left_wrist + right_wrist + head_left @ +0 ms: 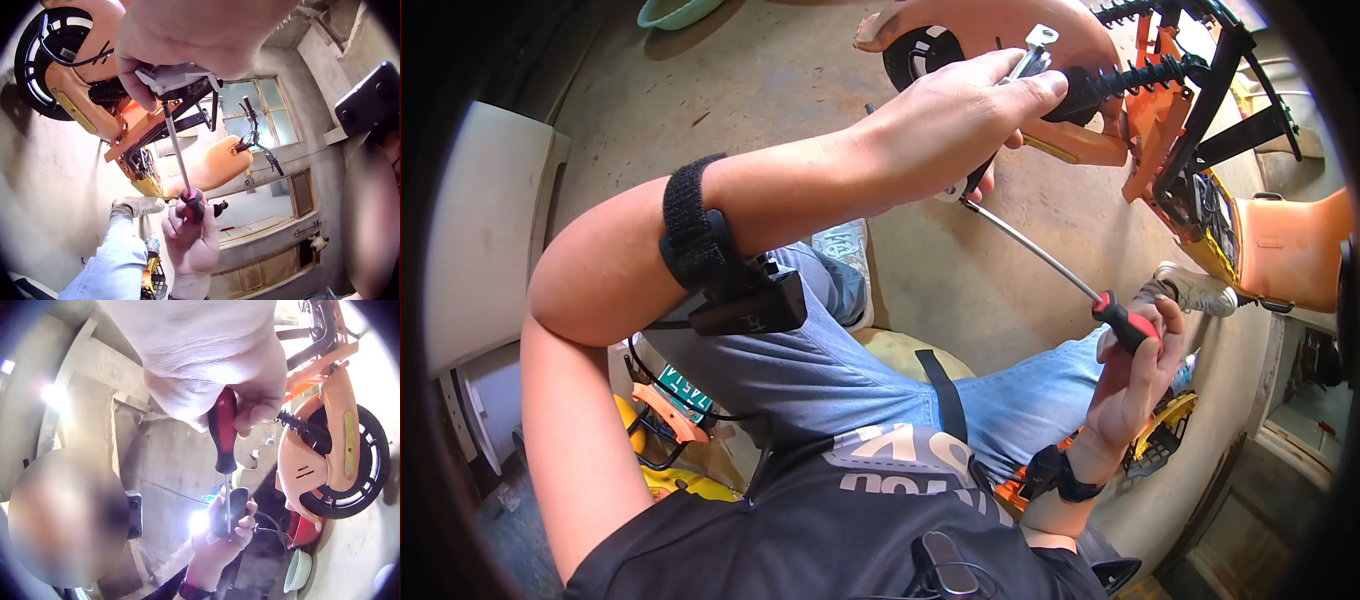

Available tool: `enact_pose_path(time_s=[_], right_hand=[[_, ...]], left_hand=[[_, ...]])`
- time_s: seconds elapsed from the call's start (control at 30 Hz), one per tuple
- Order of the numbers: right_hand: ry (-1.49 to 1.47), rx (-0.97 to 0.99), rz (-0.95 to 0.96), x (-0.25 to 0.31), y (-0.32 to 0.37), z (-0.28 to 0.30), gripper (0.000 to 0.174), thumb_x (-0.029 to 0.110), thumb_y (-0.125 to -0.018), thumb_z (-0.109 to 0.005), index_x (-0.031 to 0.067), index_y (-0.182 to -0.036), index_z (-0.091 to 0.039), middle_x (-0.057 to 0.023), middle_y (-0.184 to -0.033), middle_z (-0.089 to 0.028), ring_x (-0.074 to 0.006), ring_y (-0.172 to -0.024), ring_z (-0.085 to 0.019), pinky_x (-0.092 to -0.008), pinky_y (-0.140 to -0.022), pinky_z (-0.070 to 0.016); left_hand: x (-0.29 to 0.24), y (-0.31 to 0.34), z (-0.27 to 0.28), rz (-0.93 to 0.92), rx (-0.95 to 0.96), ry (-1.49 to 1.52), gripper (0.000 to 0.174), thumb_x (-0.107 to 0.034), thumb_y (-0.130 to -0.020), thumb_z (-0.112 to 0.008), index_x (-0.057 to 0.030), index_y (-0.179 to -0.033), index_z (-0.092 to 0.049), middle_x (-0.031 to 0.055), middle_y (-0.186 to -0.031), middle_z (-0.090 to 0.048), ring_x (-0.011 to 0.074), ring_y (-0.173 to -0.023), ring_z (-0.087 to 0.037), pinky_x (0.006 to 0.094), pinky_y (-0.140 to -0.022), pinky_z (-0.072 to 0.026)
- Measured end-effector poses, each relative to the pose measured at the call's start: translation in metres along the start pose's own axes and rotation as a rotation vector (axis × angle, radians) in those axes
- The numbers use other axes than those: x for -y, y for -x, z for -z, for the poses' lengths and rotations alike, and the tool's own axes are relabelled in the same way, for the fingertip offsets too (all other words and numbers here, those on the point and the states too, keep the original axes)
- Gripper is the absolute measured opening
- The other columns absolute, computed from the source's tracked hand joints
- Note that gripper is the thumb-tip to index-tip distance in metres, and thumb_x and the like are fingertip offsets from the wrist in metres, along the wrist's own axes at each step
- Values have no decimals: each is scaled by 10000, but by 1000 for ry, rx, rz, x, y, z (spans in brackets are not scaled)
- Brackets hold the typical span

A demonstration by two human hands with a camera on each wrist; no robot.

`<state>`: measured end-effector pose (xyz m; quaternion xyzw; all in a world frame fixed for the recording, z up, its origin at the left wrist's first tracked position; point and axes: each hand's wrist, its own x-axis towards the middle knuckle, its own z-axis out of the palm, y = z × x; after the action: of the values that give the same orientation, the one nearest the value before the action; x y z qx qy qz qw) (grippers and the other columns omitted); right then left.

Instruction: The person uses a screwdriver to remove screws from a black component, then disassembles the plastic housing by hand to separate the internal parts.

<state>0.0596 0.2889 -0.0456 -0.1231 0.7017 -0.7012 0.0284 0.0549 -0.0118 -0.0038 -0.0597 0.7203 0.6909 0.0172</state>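
In the head view my left hand [960, 125] reaches out in front and grips a black part with a silver metal bracket [1036, 50], which has a hole in its end. The fingers hide much of this part; its dark rounded side [231, 512] shows in the right wrist view. My right hand [1135, 375] holds a screwdriver [1125, 322] by its red and black handle, fingertips and thumb around it. The long steel shaft [176, 147] runs up to the part, its tip right at the underside by the left hand's fingers.
An orange scooter [1285, 240] with a black spring shock absorber [1135, 85] and a wheel [369, 462] stands ahead and to the right. A pale green basin [680, 10] lies on the floor at the back. A white cabinet [490, 200] is at the left. Yellow parts [1165, 430] sit beside the right forearm.
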Motion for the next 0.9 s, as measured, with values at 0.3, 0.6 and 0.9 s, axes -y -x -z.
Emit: enact_pose_path(time_s=[0.3,0.6,0.9], right_hand=[[-34,17,-41,0,-3,-8,705,561,-993,-595,30,-1416,-406,-93,-1028,-591,-98,-761,-543,-217,-637,-425],[20,-3,-221,-5,5,15,798,642,-929,-633,24,-1387,-417,-61,-990,-573,-120,-766,-554,-221,-644,-432],[-51,96,2,-1,3,-6,687,520,-982,-626,16,-1392,-402,-72,-992,-576,-131,-804,-560,-244,-698,-448]], left_hand=[[1,1,0,37,4,5,593,-568,-1014,-511,-56,-1313,-520,92,-991,-568,97,-655,-583,244,-554,-493],[4,-2,0,44,7,-33,588,-566,-1011,-517,-59,-1309,-533,99,-1008,-566,101,-658,-579,240,-562,-487],[6,-4,3,57,-4,-20,572,-566,-1011,-517,-74,-1303,-540,84,-995,-563,99,-658,-572,241,-561,-487]])
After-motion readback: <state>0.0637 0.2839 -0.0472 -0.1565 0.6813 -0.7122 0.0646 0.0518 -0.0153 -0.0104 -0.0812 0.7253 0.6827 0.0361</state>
